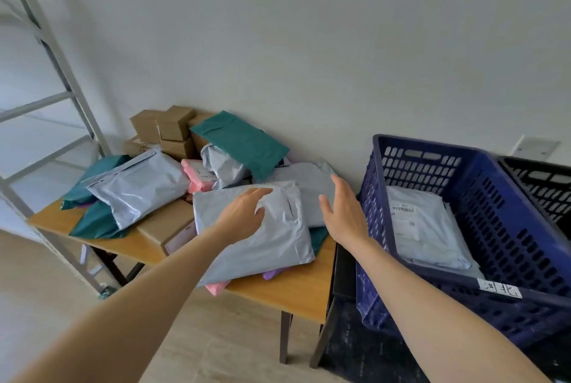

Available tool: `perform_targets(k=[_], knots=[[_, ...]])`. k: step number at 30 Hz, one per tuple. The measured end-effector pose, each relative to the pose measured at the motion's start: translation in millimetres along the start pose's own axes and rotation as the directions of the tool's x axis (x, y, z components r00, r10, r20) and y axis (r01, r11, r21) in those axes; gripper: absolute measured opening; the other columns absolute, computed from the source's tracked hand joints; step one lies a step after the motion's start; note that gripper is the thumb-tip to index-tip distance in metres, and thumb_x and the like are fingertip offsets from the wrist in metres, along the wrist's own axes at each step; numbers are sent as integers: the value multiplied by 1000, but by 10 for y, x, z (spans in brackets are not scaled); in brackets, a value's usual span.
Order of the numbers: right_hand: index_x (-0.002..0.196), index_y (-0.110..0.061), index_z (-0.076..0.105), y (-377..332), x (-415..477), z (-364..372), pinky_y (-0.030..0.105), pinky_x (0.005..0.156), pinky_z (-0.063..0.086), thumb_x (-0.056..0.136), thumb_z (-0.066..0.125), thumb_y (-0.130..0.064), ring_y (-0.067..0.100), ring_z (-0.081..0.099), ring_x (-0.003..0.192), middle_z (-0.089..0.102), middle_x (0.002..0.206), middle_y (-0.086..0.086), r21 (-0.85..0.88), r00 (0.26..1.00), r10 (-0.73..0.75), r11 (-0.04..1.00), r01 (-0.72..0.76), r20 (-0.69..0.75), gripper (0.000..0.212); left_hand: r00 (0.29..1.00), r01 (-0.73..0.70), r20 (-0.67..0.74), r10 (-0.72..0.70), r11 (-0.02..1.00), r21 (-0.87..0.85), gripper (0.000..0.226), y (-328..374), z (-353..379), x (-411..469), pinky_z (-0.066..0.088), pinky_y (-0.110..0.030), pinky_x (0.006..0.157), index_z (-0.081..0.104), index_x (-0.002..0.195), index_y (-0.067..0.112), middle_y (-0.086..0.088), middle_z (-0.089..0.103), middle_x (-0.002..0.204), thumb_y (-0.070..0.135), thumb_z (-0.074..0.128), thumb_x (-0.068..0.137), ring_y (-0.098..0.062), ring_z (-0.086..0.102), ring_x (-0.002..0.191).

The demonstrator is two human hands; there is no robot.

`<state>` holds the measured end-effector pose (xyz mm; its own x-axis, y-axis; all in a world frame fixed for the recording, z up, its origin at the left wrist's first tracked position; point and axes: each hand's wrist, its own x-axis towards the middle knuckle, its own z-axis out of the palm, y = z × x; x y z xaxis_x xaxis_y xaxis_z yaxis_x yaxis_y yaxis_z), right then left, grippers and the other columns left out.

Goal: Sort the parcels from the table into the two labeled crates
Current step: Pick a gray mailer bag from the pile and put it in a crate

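Note:
A pile of parcels covers the wooden table [296, 288]: grey, green and pink mailer bags and brown cardboard boxes. A large grey mailer bag [275, 240] lies at the front of the pile. My left hand [244, 215] rests flat on its top, fingers spread. My right hand [341, 209] hovers open just past the bag's right edge, over another grey bag [312, 178]. To the right stands a blue crate [494, 228] with a white label [499, 288] on its near rim; a grey labelled parcel [426, 228] lies inside. A black crate [540, 181] stands behind it.
Stacked brown boxes [168, 129] sit at the table's back by the wall. A green bag [241, 141] leans on the pile. A grey metal shelf frame [52, 73] rises at the left. A socket plate [534, 146] is on the wall above the crates.

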<state>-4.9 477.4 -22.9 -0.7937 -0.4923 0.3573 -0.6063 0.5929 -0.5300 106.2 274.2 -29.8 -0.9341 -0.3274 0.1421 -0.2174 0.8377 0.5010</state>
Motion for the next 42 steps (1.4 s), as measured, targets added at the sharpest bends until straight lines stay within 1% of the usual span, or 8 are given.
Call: perform_targets(k=[12, 16, 19, 23, 28, 32, 36, 42], knots=[[150, -17, 24, -87, -485, 876, 37, 100, 44, 100, 47, -28, 22, 41, 134, 33, 153, 3, 14, 967, 45, 999, -50, 252, 56, 965, 261, 31, -261, 965, 24, 48, -1019, 144, -809, 46, -30, 95, 40, 145, 26, -2, 44, 147, 17, 48, 98, -21, 48, 128], [149, -17, 26, -68, -523, 1180, 41, 105, 43, 96, 53, -23, 21, 36, 138, 31, 155, 2, 1, 936, 62, 998, -67, 346, 60, 943, 316, 95, -318, 948, 33, 49, -1278, 268, -896, 45, -36, 101, 41, 145, 26, -4, 42, 149, 15, 47, 98, -24, 43, 133], [148, -16, 28, -65, -522, 1420, 36, 105, 41, 95, 57, -22, 20, 37, 137, 33, 153, 2, -16, 924, 73, 997, -73, 375, 61, 935, 323, 140, -325, 946, 38, 49, -1485, 342, -865, 42, -38, 104, 41, 144, 27, -2, 41, 150, 14, 47, 97, -22, 38, 136], [150, -15, 26, -69, -466, 1749, 37, 110, 38, 94, 60, -21, 21, 31, 141, 28, 156, 4, -29, 892, 72, 997, -67, 446, 66, 918, 347, 186, -351, 936, 58, 51, -1748, 385, -714, 44, -36, 100, 40, 145, 28, -2, 40, 150, 13, 48, 97, -21, 42, 134], [153, -21, 17, -12, -390, 2126, 39, 114, 29, 92, 62, -28, 22, 16, 147, 8, 162, 4, -140, 864, 59, 990, 14, 500, 76, 920, 343, 190, -342, 939, 27, 51, -2046, 460, -412, 46, -29, 82, 43, 144, 30, -4, 43, 147, 9, 47, 97, -24, 53, 120], [154, -26, 12, 63, -376, 2373, 41, 117, 21, 88, 65, -44, 27, 13, 146, -3, 162, 6, -227, 843, 55, 970, 80, 535, 87, 918, 334, 239, -317, 942, -36, 55, -2231, 579, -274, 46, -28, 88, 40, 144, 34, -4, 41, 148, 6, 45, 97, -22, 49, 125], [155, -27, 9, 99, -395, 2518, 43, 117, 17, 77, 72, -55, 30, 11, 146, -3, 161, 11, -284, 850, 48, 951, 122, 524, 105, 923, 282, 303, -239, 953, -106, 67, -2341, 605, -206, 49, -42, 97, 32, 148, 36, -7, 40, 148, -3, 42, 95, -27, 50, 125], [154, -25, -9, 72, -413, 2630, 46, 119, 10, 70, 81, -46, 33, 3, 148, -6, 160, 17, -405, 838, 94, 901, 159, 538, 125, 936, 244, 298, -189, 956, -161, 75, -2449, 608, -139, 50, -44, 97, 29, 150, 35, -6, 41, 149, -12, 37, 92, -28, 50, 126]])
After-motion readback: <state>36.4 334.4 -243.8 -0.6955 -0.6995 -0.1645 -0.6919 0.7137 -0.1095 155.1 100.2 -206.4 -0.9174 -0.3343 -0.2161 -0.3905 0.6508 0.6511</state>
